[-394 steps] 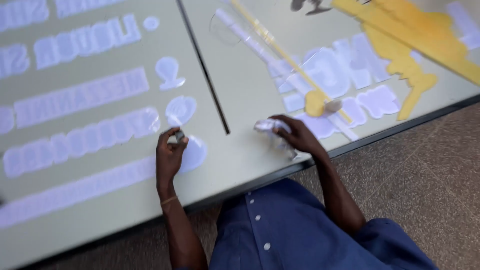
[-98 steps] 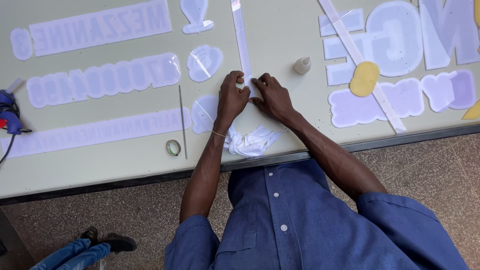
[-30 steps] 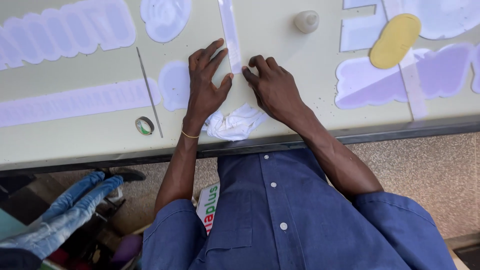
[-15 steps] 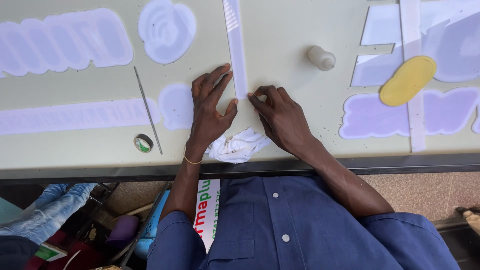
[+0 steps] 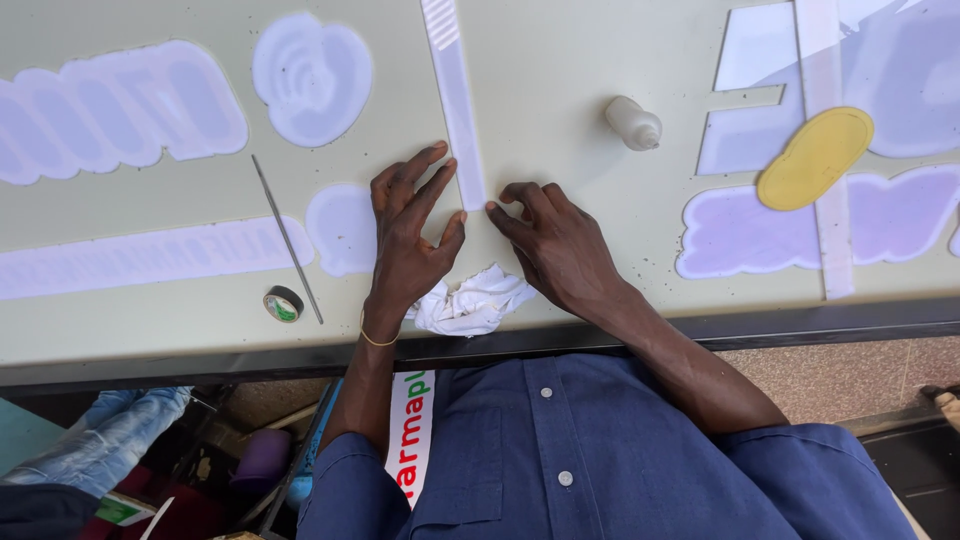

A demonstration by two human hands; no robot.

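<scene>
A long translucent white strip [image 5: 457,95] lies on the pale green table [image 5: 560,90], running away from me. My left hand [image 5: 410,235] rests flat beside the strip's near end, fingers spread, fingertips touching its left edge. My right hand [image 5: 555,245] is on the other side, its fingertips pressed at the strip's near right corner. A crumpled white cloth [image 5: 472,303] lies on the table between my wrists, partly under the left palm. Neither hand grips anything.
A small white bottle [image 5: 633,123] lies on its side to the right. A thin metal rod [image 5: 287,238] and a little roll of tape [image 5: 284,303] sit left. Pale cut-out shapes [image 5: 312,75] and a yellow oval piece [image 5: 815,157] are spread about. The table's dark edge [image 5: 800,322] runs near my body.
My view has shifted slightly; both hands stay at the strip's near end. The right hand's fingertips have crept a little closer to the strip.
</scene>
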